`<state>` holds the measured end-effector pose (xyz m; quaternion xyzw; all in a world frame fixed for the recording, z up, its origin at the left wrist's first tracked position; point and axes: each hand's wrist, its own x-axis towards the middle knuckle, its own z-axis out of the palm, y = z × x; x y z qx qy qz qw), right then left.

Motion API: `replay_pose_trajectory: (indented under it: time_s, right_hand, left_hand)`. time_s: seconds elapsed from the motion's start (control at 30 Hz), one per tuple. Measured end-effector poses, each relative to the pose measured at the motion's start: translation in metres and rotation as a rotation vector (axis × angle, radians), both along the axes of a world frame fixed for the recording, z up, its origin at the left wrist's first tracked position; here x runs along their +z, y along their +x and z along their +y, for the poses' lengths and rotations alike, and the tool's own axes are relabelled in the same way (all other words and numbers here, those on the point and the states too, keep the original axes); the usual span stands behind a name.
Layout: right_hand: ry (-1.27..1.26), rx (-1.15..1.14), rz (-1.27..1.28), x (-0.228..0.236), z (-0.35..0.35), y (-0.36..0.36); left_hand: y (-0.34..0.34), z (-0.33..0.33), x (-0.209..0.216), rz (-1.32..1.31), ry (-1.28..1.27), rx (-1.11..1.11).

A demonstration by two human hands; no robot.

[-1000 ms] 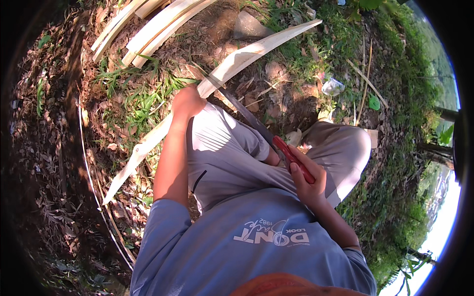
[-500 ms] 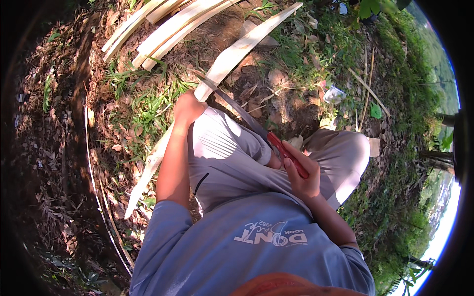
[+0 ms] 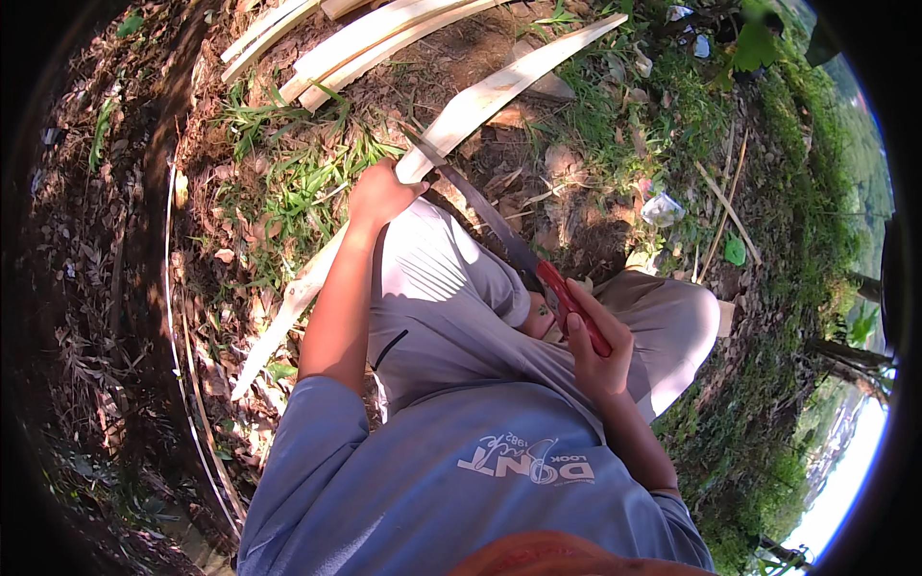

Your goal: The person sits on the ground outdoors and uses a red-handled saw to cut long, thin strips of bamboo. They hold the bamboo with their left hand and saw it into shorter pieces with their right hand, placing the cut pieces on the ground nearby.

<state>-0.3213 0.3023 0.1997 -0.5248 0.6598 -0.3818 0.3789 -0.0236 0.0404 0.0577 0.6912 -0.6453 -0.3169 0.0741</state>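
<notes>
A long pale plank of split wood (image 3: 490,99), tapering at its far end, slants across my lap side from lower left to upper right. My left hand (image 3: 382,197) is closed around its narrow part beside my left knee. In my right hand (image 3: 600,348) is the red handle of a hand saw (image 3: 499,227), fingers wrapped round it above my crossed legs. The saw's dark, narrow blade runs up and left, crossing the plank just beyond my left hand. Its tip shows past the plank's left edge. Whether the blade has cut into the wood cannot be made out.
Several pale split wood pieces (image 3: 375,43) lie on the ground at the far left. Thin sticks (image 3: 727,206) and a crumpled clear plastic wrapper (image 3: 662,209) are on the right. Long thin strips (image 3: 182,336) lie at left. Grass and dry leaves surround me.
The whole view has shifted and turned slightly. The saw seems to have slid a little back toward my right hand's side, still crossing the plank. Both hands keep their hold.
</notes>
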Motion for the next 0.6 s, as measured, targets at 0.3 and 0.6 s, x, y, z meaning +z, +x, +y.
replay_pose_trajectory:
  time_s: [0.3, 0.6]
  right_hand:
    - [-0.052, 0.106, 0.050, -0.006, -0.017, -0.008]
    - [-0.178, 0.165, -0.070, -0.081, -0.104, 0.015]
  left_hand:
    - [-0.003, 0.005, 0.007, 0.013, -0.079, -0.085]
    - [-0.001, -0.004, -0.013, -0.158, -0.106, -0.171]
